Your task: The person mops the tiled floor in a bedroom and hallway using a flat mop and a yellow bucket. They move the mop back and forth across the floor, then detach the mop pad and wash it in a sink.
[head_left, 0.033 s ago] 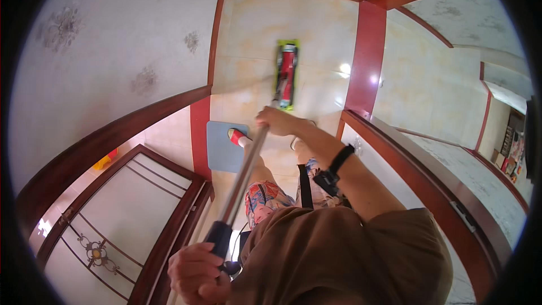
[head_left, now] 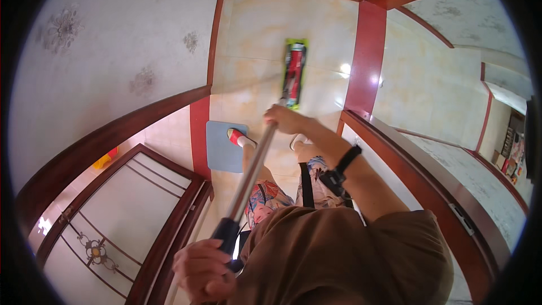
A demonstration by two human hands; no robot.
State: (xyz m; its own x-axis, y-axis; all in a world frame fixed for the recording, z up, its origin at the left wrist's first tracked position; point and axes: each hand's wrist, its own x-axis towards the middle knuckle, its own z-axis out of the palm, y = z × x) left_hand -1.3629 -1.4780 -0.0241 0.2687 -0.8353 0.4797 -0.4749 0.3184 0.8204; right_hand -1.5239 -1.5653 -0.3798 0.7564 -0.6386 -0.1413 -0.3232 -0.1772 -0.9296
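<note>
A flat mop lies across my view, its metal pole (head_left: 255, 170) slanting from the lower left up to the mop head (head_left: 294, 72). That head is long and narrow, red and dark in the middle with a yellow-green fringe, and rests on the tiled floor, slightly blurred. At the pole's near end, my left hand (head_left: 202, 271) is closed around the dark grip (head_left: 226, 235). Farther along, my right hand (head_left: 283, 119) wraps the pole just short of the head. A black band with a small device (head_left: 334, 178) sits on my right wrist.
My feet stand on cream tiles (head_left: 254, 28); the left one, in a red slipper (head_left: 237, 135), is on a grey-blue mat (head_left: 220, 158). Wooden door frames (head_left: 406, 161) flank me on both sides. A glass-panelled door (head_left: 127, 203) stands at the left. Red threshold strips (head_left: 367, 56) cross the floor.
The mop head has shifted a little to the right across the tiles. Both hands and the pole have moved slightly right with it, still gripping.
</note>
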